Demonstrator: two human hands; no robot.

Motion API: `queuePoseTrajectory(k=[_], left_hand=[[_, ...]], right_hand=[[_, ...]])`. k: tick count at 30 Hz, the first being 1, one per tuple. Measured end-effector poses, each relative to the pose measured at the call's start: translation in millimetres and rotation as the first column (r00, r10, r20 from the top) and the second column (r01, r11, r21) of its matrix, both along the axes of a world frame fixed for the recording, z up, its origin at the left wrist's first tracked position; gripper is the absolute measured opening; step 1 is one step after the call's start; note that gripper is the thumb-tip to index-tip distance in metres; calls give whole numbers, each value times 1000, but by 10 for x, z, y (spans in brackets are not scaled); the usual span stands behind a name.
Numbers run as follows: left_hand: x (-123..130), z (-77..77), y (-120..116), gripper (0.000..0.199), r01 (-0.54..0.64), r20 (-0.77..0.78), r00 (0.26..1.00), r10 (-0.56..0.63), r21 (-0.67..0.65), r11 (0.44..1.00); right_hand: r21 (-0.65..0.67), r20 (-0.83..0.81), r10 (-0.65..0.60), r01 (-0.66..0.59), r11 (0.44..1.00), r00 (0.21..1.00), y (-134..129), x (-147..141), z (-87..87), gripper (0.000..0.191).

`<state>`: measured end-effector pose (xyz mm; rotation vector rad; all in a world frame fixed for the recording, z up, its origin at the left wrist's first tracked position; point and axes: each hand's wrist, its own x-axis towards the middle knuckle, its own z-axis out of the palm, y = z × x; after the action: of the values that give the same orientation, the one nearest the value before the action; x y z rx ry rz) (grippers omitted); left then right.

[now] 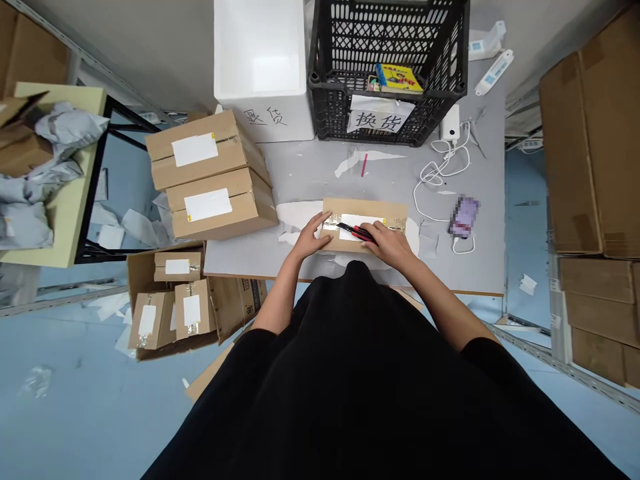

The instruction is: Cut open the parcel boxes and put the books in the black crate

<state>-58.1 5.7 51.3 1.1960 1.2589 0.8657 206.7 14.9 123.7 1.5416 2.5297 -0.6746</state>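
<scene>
A taped cardboard box (365, 206) with a white label on top lies in front of me on the grey table. My right hand (389, 243) is closed around a red and black utility knife (356, 231), holding it over the label with the tip pointing left. At the box's left end is my left hand (311, 237), thumb and fingers spread apart against the cardboard. Part of the label is hidden under the knife and the right hand.
Two labelled boxes (221, 203) stand at the table's left. Behind are a white foam box (260, 123) and a black crate (390, 120) with books. A phone (464, 217) on a white cable lies to the right. An open carton (233, 300) holds several boxes at lower left.
</scene>
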Motion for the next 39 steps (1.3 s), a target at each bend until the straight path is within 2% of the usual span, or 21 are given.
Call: queuePoseTrajectory(k=[5,16,25,33,39], left_hand=[[-67,-41,74,70,42,-26,999,-42,-7,999],[-146,-137,133,73,82,-8,997,-82,2,997],[-185,-219,129,75,128,-76,989,-123,56,990],[-183,-207,128,75,120,-40,992,-119,13,993],[-189,-227,113,75,160,-106,982,-157,15,987]], right_hand=[[10,126,160,-162,987,979,195,-177,-4,49],[34,186,367,-379,925,912,488,-428,109,58],[38,226,404,-423,905,886,508,-514,81,63],[17,244,430,-447,894,869,498,-532,63,63],[-14,289,441,-457,889,850,462,-559,89,58]])
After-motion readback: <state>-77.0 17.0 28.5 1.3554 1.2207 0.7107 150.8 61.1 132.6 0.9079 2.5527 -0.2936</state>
